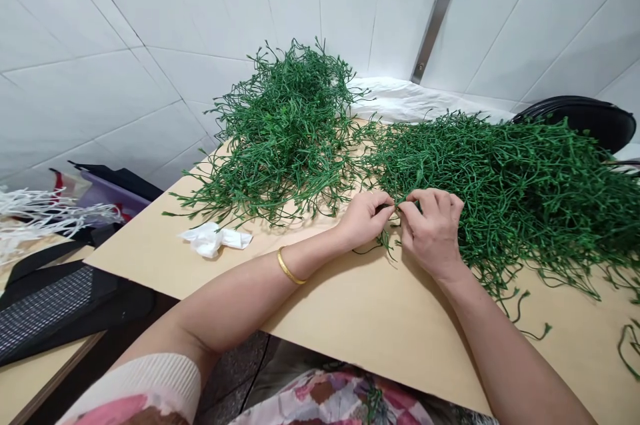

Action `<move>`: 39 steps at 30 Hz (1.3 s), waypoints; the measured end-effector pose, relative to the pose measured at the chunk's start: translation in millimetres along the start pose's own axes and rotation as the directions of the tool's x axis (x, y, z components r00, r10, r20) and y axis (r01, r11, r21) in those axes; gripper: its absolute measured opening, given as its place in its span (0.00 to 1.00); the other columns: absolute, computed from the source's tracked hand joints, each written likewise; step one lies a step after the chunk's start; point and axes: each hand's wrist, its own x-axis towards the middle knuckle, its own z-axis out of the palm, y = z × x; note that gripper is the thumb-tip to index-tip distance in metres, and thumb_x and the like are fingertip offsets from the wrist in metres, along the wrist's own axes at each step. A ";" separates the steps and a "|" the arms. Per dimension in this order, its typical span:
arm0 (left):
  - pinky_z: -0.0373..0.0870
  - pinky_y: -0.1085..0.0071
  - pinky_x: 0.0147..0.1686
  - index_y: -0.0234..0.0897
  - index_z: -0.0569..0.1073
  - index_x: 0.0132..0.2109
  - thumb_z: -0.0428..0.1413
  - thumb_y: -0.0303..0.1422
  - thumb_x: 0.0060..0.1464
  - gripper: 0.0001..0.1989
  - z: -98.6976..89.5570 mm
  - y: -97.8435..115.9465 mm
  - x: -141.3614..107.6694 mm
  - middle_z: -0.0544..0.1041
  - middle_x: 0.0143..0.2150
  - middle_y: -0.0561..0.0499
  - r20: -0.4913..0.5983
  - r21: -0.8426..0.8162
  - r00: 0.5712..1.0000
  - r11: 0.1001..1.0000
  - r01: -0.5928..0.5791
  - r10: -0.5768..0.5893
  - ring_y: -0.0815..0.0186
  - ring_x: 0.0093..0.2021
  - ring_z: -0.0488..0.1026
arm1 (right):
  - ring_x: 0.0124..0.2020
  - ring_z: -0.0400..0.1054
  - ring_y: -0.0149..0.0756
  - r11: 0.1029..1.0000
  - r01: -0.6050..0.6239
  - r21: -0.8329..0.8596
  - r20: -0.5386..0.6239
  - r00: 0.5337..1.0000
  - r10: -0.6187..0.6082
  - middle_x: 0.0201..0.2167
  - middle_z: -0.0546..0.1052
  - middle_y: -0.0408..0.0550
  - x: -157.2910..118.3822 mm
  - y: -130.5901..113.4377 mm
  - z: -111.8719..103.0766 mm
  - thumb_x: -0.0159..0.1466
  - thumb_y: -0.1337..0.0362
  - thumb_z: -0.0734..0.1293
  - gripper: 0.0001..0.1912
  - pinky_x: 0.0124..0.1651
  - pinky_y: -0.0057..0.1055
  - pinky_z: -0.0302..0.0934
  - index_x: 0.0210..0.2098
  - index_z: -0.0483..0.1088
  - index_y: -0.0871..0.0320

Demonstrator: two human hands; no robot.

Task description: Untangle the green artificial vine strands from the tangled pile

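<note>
our left hand (367, 218) and right hand (433, 228) just right of the frame's centre, each grip pinched on a green strand (397, 207), one green heap (290, 118) upper centre, another tangled pile (500, 178) at right, all on our tan bench (320, 305)

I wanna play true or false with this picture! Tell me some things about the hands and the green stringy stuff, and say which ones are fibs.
1. The left hand and right hand are close together, pinching green strands. True.
2. Both hands wear gloves. False: they are bare.
3. A gold bangle circles the left forearm. True.
4. The crumpled white tissue sits on top of a green heap. False: the tissue lies on the tan tabletop.
5. A metal strip is fixed to the tiled wall. True.
6. All the green stuff is in one basket. False: it lies mostly in two big heaps on the tabletop.
</note>
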 end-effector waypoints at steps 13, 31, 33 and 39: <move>0.57 0.73 0.31 0.35 0.70 0.29 0.48 0.30 0.52 0.08 -0.3 -9.6 1.1 0.66 0.24 0.52 -0.061 0.041 0.993 0.994 -0.097 0.099 0.70 0.28 0.62 | 0.39 0.63 0.38 0.916 -0.240 0.321 0.081 0.971 0.226 0.35 0.73 0.47 1.6 10.7 -1.1 0.59 0.60 0.62 0.08 0.42 0.37 0.52 0.34 0.69 0.56; 0.54 0.75 0.26 0.35 0.62 0.19 0.48 0.28 0.49 0.11 4.4 5.5 -3.5 0.56 0.17 0.57 -0.021 -0.093 0.998 0.993 -0.067 0.066 0.73 0.22 0.55 | 0.39 0.64 0.35 0.812 -0.278 0.513 0.049 0.954 0.295 0.33 0.74 0.44 0.7 -6.9 2.0 0.60 0.64 0.61 0.09 0.46 0.39 0.54 0.33 0.73 0.52; 0.54 0.74 0.26 0.35 0.63 0.19 0.49 0.27 0.48 0.11 2.1 7.3 -2.3 0.57 0.17 0.56 -0.008 -0.079 0.996 0.993 -0.091 0.090 0.73 0.22 0.56 | 0.36 0.65 0.33 0.810 -0.272 0.520 0.053 0.956 0.288 0.30 0.74 0.43 1.3 -6.9 1.1 0.61 0.66 0.60 0.09 0.46 0.39 0.52 0.31 0.72 0.53; 0.56 0.74 0.28 0.34 0.68 0.22 0.49 0.29 0.50 0.10 -4.2 9.5 1.6 0.62 0.20 0.54 0.094 -0.120 0.985 0.984 -0.134 0.145 0.72 0.24 0.59 | 0.27 0.62 0.29 0.652 -0.387 0.652 0.166 0.912 0.375 0.21 0.70 0.40 4.1 -6.2 -1.1 0.61 0.62 0.60 0.14 0.44 0.36 0.54 0.20 0.67 0.57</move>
